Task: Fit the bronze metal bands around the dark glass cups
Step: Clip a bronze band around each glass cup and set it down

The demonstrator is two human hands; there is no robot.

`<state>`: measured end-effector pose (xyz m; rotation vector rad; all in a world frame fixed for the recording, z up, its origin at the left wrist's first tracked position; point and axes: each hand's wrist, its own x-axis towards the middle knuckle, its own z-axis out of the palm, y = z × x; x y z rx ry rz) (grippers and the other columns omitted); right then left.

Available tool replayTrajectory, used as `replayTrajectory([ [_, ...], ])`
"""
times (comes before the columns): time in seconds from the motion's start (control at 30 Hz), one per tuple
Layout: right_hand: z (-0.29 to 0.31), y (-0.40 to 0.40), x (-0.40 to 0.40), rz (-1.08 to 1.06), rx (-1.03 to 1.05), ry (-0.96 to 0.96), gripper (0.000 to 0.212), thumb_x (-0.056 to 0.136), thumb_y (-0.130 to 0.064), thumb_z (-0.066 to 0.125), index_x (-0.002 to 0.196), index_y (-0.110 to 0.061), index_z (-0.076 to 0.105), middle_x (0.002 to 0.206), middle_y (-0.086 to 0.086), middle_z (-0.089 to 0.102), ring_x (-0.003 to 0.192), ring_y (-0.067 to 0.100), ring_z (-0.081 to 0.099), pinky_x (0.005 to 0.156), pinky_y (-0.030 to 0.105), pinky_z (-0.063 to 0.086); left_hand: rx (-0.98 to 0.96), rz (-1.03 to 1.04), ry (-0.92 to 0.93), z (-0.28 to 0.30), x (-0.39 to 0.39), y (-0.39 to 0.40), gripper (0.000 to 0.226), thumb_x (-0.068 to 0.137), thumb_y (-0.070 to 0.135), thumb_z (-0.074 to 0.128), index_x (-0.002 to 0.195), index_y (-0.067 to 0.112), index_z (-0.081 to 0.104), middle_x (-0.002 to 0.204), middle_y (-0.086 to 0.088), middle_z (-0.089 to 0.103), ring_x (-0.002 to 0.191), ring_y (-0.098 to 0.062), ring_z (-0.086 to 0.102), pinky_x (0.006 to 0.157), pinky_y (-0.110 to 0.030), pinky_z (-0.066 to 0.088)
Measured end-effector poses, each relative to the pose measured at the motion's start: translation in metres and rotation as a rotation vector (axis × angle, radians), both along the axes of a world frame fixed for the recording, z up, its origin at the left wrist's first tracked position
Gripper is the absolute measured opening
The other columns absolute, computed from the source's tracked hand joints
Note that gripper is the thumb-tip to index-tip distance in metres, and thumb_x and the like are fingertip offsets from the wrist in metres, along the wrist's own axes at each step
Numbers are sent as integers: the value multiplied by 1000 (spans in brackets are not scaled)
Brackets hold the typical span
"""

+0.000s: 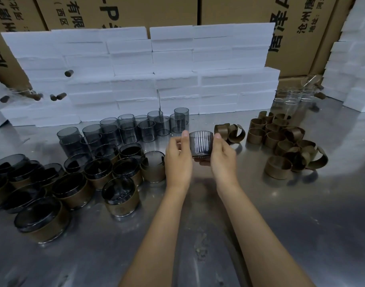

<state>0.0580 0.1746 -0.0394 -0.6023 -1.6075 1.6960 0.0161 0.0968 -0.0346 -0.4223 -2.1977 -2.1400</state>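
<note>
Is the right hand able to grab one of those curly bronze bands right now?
Probably not yet: the right hand and left hand both hold a dark glass cup, though the nearest bronze bands lie unblocked just behind it.

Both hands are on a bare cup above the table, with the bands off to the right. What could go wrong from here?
The dark glass cup hangs between the left hand and right hand over the steel table; a slip could chip it. Reaching for the loose bronze bands leaves one hand holding it. The banded cups crowd the left, so an elbow could knock them.
</note>
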Motion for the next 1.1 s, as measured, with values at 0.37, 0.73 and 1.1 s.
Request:
replayTrajectory([
  [0.37, 0, -5, 1, 269, 46, -41, 52, 92, -65, 61, 134, -35, 57, 114, -16, 71, 96, -9, 67, 77, 16, 55, 198, -57, -159, 8, 0, -5, 42, 106, 47, 45, 107, 14, 71, 108, -4, 74, 108, -20, 67, 100, -35, 50],
  [0.73, 5, -4, 1, 212, -138, -13, 51, 106, -62, 26, 116, -34, 68, 100, 7, 77, 74, 19, 75, 56, 28, 55, 164, -184, -143, 6, 7, -2, 22, 98, 49, 61, 100, 27, 64, 91, 14, 73, 78, 8, 67, 63, -9, 47],
  [1.1, 2, 12, 10, 394, -690, 182, 59, 106, -55, 39, 139, -11, 60, 123, 13, 73, 102, 23, 76, 70, 31, 61, 55, -350, 7, 7, 15, 2, 44, 95, 11, 70, 136, 20, 58, 119, 21, 66, 109, 13, 62, 90, -6, 46],
])
